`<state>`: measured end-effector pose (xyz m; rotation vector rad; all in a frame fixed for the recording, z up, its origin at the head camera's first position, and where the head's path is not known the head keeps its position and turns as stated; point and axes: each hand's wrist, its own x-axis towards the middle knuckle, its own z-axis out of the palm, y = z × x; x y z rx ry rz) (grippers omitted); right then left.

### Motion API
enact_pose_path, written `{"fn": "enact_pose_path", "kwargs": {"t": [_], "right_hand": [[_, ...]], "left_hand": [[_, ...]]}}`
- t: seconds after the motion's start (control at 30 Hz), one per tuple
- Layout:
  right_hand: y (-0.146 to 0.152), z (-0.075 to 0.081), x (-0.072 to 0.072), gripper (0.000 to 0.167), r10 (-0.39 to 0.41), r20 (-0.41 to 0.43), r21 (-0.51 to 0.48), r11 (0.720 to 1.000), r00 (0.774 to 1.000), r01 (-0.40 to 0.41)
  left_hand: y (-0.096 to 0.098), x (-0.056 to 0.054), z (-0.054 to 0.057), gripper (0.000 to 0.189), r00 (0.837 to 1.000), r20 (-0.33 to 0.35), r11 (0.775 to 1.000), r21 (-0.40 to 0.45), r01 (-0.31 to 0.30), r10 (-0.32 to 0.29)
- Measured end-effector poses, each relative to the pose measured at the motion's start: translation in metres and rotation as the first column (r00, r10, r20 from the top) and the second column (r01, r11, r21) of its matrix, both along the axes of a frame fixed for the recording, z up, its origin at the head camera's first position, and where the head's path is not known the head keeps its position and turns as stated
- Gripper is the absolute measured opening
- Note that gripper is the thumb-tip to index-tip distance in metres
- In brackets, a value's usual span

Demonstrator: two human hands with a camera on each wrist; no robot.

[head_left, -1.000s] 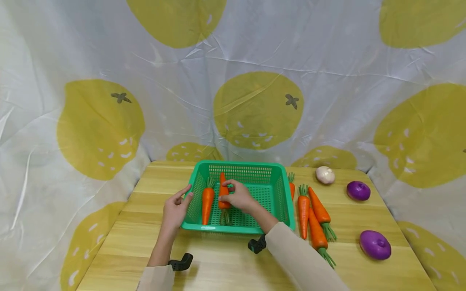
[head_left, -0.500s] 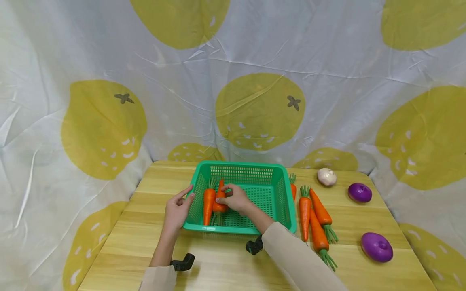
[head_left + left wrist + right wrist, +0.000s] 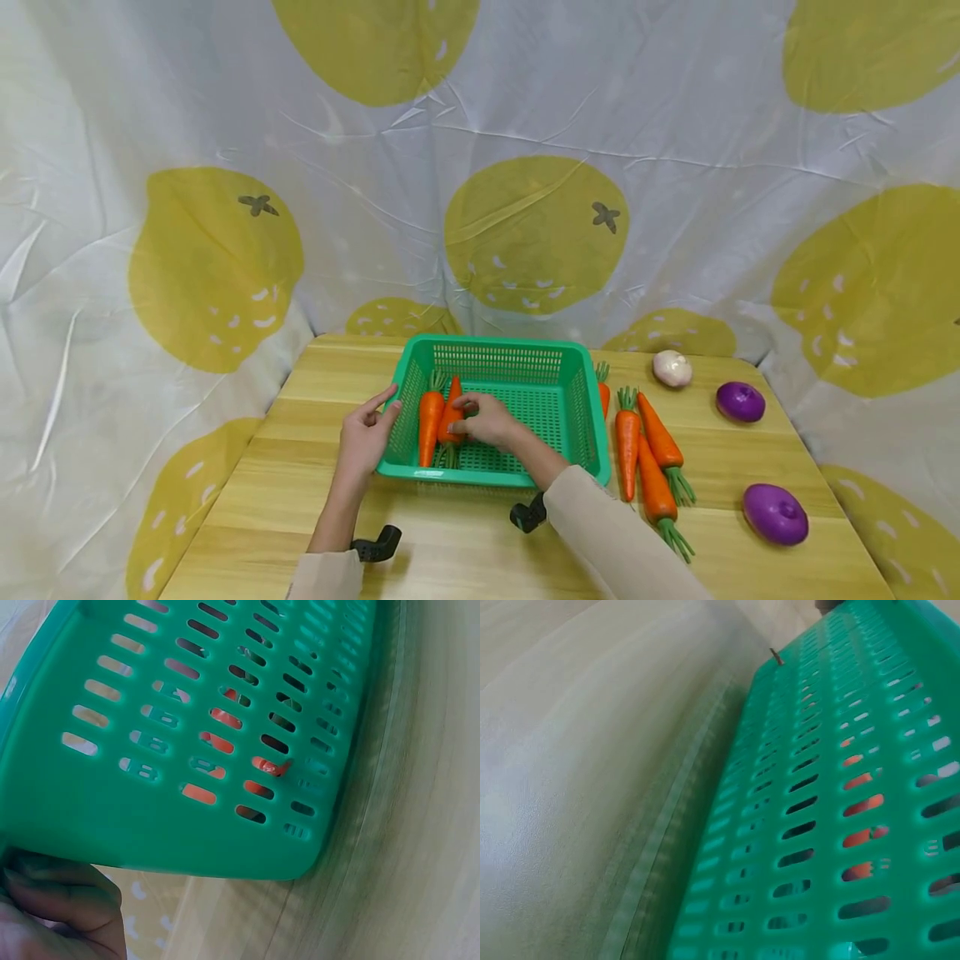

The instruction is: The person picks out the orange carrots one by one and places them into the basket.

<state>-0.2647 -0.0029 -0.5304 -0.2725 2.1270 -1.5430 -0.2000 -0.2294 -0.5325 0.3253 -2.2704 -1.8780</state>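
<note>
A green plastic basket (image 3: 498,340) stands on the wooden table. My left hand (image 3: 365,440) pinches its left rim; in the left wrist view, curled fingers (image 3: 75,900) meet the basket's corner. Inside, toward the left wall, one carrot (image 3: 430,423) lies tip toward me. Beside it a second carrot (image 3: 448,427) points the opposite way, its green stems near the front wall. My right hand (image 3: 489,421) reaches in over the front rim and holds this second carrot between thumb and fingers. The right wrist view shows only the slotted basket wall (image 3: 810,787), hiding that hand.
Right of the basket lie several more carrots (image 3: 628,442), one partly hidden behind the rim. Farther right are a white garlic bulb (image 3: 672,368) and two purple onions (image 3: 741,402). A lemon-print curtain (image 3: 536,242) hangs behind the table (image 3: 255,500).
My right hand has moved the second carrot left and slightly toward me, up beside the first one. The left hand has kept its place on the rim.
</note>
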Motion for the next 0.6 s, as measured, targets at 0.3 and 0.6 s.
{"fn": "enact_pose_path", "kwargs": {"t": [0.3, 0.6], "right_hand": [[0.023, 0.008, 0.004, 0.051, 0.043, -0.02, -0.004, 0.999, 0.999, -0.043], [0.062, 0.025, 0.016, 0.055, 0.102, -0.113, 0.069, 0.993, 0.988, -0.095]], "left_hand": [[0.002, -0.001, -0.003, 0.039, 0.999, 0.027, 1.0, -0.012, 0.025, -0.024], [-0.002, 0.001, -0.001, 0.041, 0.999, 0.034, 1.0, -0.021, 0.007, -0.006]]}}
